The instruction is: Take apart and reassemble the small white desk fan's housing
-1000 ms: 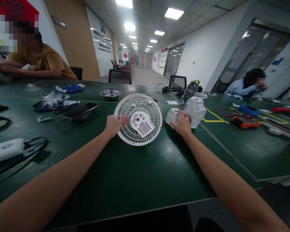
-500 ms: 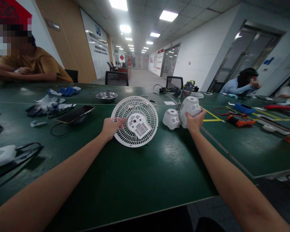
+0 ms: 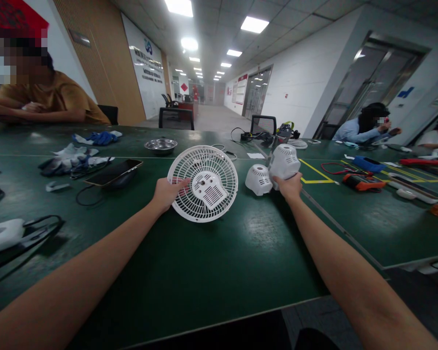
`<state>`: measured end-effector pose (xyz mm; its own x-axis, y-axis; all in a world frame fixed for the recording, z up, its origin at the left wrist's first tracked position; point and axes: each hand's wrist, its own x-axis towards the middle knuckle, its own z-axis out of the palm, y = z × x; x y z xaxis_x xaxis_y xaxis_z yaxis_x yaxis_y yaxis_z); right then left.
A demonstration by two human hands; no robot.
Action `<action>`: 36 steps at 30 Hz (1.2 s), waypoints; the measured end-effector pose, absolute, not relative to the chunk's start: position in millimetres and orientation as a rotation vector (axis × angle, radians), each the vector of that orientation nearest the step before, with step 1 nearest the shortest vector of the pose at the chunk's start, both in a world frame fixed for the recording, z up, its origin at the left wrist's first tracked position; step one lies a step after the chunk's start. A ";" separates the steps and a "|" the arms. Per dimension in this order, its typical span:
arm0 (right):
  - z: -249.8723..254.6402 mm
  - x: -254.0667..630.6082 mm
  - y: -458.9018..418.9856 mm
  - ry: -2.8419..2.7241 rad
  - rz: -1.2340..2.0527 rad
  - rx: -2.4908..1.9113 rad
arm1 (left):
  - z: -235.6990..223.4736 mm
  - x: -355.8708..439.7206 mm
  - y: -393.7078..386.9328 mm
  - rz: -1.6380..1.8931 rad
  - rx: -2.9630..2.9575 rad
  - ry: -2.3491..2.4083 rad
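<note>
White fan grille (image 3: 209, 190) stands tilted up in front of you, a little left of the middle of the green table (image 3: 204, 267), its plate with slots turned your way. Your left hand (image 3: 165, 193) has it by the left rim, thumb pressed across the bars and fingers passing behind, clamped on the edge. You cannot tell from this view whether its lower rim touches the tabletop.

Your right hand (image 3: 289, 186) is closed around the lower part of the larger white housing (image 3: 284, 159), thumb on the near left side and fingers round the right. Just beside it, on your left, the smaller white housing (image 3: 258, 180) sits on the table with its vents showing.

Beyond the grille you have a metal bowl (image 3: 161, 145) and, farther right, a slip of white paper (image 3: 255, 156). Toward your left lie a phone (image 3: 115, 173) and gray-white gloves (image 3: 71, 160). Well off to your right, an orange-and-black meter (image 3: 364, 183) rests near a blue case (image 3: 368, 164).
</note>
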<state>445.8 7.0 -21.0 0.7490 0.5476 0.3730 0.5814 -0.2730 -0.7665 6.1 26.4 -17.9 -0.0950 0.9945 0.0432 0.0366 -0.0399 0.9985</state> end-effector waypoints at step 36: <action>12.5 410.0 -7.5 -0.979 -0.225 -1.785 | -18.7 6.1 25.4 1.288 1.265 1.231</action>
